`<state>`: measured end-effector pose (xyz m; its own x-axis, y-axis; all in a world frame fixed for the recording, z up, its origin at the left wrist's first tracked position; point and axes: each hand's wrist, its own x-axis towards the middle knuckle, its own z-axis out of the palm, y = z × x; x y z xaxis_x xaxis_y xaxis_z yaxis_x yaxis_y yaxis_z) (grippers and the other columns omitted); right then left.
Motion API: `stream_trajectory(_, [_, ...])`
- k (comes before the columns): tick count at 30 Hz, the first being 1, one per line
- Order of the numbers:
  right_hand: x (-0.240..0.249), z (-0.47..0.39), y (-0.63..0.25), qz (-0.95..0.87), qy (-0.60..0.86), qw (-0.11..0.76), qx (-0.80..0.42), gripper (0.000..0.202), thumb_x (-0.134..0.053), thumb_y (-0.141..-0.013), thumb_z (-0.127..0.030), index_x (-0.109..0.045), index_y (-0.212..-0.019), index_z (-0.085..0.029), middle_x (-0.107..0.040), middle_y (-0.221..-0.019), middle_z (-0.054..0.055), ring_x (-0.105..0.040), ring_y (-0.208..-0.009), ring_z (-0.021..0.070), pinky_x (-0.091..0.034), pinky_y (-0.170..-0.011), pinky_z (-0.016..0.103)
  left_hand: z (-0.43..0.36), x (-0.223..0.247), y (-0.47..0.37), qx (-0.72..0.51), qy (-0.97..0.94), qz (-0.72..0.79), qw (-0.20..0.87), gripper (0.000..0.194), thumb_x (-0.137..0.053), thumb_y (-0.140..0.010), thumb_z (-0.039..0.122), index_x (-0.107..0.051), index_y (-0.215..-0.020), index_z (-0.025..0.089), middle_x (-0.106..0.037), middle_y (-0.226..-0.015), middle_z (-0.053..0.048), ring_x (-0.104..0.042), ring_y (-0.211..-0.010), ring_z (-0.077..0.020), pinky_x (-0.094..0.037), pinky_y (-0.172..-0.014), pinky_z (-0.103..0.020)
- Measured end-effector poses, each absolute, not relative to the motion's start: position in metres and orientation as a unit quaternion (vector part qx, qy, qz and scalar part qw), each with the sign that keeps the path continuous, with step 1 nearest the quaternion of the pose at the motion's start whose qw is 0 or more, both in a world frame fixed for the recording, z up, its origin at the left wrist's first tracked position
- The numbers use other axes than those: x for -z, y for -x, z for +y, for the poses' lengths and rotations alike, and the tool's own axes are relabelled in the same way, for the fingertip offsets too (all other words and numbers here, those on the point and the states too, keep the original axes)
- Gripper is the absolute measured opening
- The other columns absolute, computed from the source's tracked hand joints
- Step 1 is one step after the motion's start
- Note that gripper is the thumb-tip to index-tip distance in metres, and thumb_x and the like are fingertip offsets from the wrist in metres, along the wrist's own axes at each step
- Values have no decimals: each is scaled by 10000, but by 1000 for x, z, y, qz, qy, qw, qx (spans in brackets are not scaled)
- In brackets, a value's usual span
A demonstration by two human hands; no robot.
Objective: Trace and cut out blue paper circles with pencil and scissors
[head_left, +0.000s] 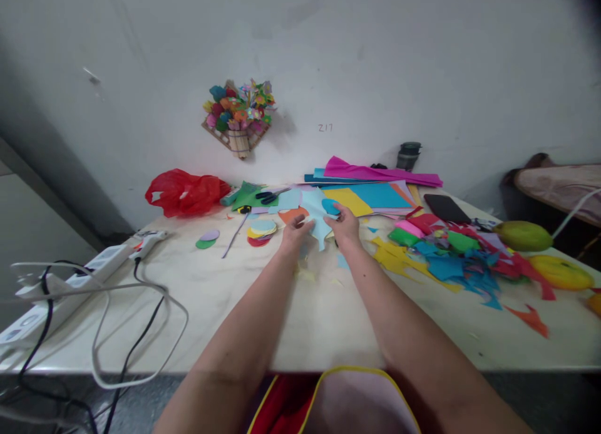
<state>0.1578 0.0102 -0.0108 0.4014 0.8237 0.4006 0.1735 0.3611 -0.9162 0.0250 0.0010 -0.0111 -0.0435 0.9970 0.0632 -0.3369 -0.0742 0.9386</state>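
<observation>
My left hand [295,235] has its fingers closed on the edge of a pale blue sheet of paper [315,208], cut ragged at its lower end. My right hand [346,226] pinches a round blue paper disc [330,206] at the sheet's right side; its thumb lies close to the pale sheet, and I cannot tell whether it grips that too. Left of my hands lies a small stack of paper circles [261,232], pale blue on top with yellow and red below. Beyond that are a green and a lilac circle [208,238], overlapping.
Black-handled scissors [268,197] rest on green paper at the back. Coloured sheets [389,197] are piled behind my hands. Paper scraps [451,265], a black phone [446,208] and mangoes [523,235] lie to the right. A red plastic bag [185,193] and a power strip [70,290] with cables are leftward.
</observation>
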Motion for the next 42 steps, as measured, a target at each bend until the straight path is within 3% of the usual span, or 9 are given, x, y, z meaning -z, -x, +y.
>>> stream_trajectory(5, [10, 9, -158, -486, 505, 666, -254, 559, -632, -576, -260, -559, -1112, -118, -624, -966, 80, -561, -773, 160, -465, -722, 294, 1, 14, -22, -549, -509, 371, 549, 315, -736, -553, 403, -631, -685, 136, -590, -596, -20, -554, -541, -117, -436, -548, -243])
stream_trajectory(9, [12, 10, -160, -483, 517, 664, -241, 555, -638, -571, -262, -570, -1105, -123, -626, -960, 82, -567, -811, 176, -464, -736, 305, 0, 14, -21, -547, -515, 412, 516, 318, -748, -528, 407, -604, -605, 134, -573, -548, -12, -518, -475, -93, -417, -493, -224])
stream_trajectory(18, [4, 3, -165, -396, 523, 716, -239, 430, -555, -671, -346, -624, -1020, -106, -634, -984, 109, -574, -881, 187, -458, -764, 302, -5, 6, -20, -602, -435, 395, 541, 323, -743, -528, 372, -604, -700, 136, -550, -527, 13, -486, -416, -78, -423, -460, -225])
stream_trajectory(22, [-3, -2, -164, -380, 492, 718, -313, 391, -582, -647, -368, -652, -926, -104, -664, -851, 87, -591, -725, 166, -476, -616, 274, -4, 7, -20, -622, -403, 380, 553, 350, -749, -512, 375, -606, -730, 141, -575, -572, 4, -509, -459, -84, -447, -490, -231])
stream_trajectory(25, [-1, -3, -160, -436, 473, 681, -351, 478, -631, -594, -334, -618, -1021, -119, -660, -774, 52, -560, -585, 130, -456, -522, 256, -1, 9, -20, -630, -393, 361, 564, 367, -749, -514, 384, -605, -755, 147, -594, -609, -6, -537, -491, -98, -462, -510, -245])
stream_trajectory(28, [3, -3, -155, -478, 486, 638, -359, 546, -645, -573, -284, -570, -1095, -141, -660, -834, 59, -581, -626, 136, -458, -522, 246, -1, 9, -20, -639, -382, 355, 565, 360, -752, -515, 381, -589, -742, 155, -578, -599, 10, -526, -483, -88, -462, -513, -239])
stream_trajectory(31, [5, -2, -151, -483, 503, 626, -350, 354, -634, -581, -304, -634, -895, -141, -661, -883, 76, -605, -757, 170, -472, -584, 258, -3, 7, -21, -637, -382, 348, 571, 348, -750, -522, 381, -586, -738, 163, -550, -578, 26, -506, -470, -75, -450, -496, -224])
stream_trajectory(35, [3, -4, -148, -423, 457, 680, -386, 231, -673, -523, -291, -619, -692, -142, -663, -907, 73, -599, -856, 186, -475, -675, 273, -5, 6, -23, -618, -387, 351, 587, 353, -750, -531, 382, -611, -777, 171, -573, -624, 13, -524, -484, -84, -466, -513, -241])
stream_trajectory(42, [-2, -8, -148, -336, 453, 686, -461, 218, -721, -456, -249, -608, -609, -144, -592, -554, -10, -554, -549, 131, -462, -567, 278, -2, 3, -18, -570, -497, 381, 532, 317, -699, -579, 450, -624, -652, 151, -562, -556, -16, -545, -532, -131, -457, -529, -255])
